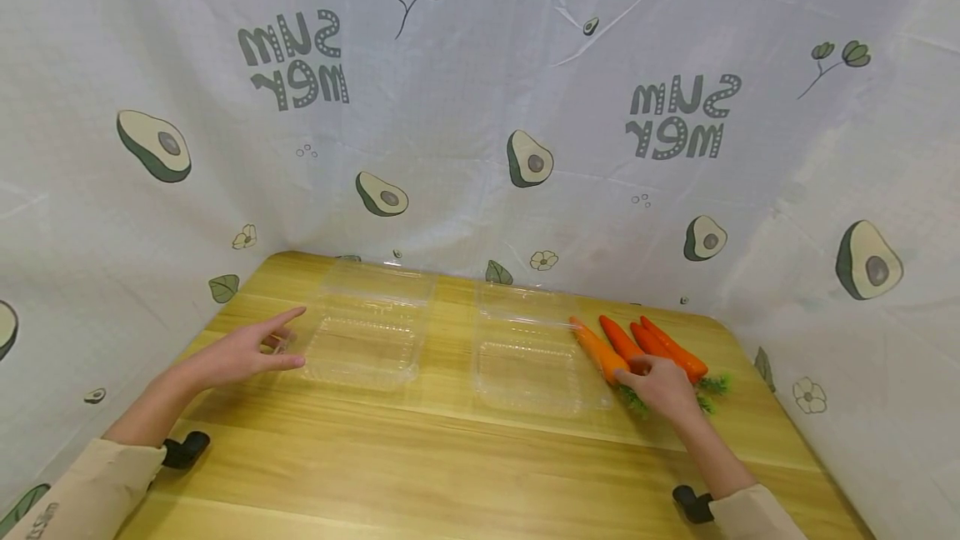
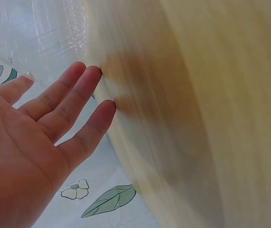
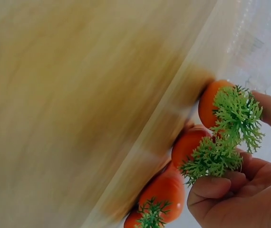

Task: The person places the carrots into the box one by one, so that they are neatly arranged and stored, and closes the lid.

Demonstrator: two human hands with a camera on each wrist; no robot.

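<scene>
At the left box's outer side, my left hand (image 1: 243,354) hovers with fingers spread and thumb apart, holding nothing; in the left wrist view the palm and fingers (image 2: 54,121) show beside the table edge. My right hand (image 1: 663,388) curls its thumb and fingers round the leafy end of the leftmost, lighter orange carrot (image 1: 596,348). Redder carrots (image 1: 675,350) lie close on its right. The right wrist view shows the orange carrot's end (image 3: 209,105) and green leaves (image 3: 238,116) by my right hand (image 3: 254,190); leaves partly hide the finger contact.
Two clear plastic boxes, a left one (image 1: 363,348) and a right one (image 1: 528,369), stand side by side with their lids raised at the back. The wooden table (image 1: 420,473) meets a printed cloth (image 1: 450,107) behind and at both sides.
</scene>
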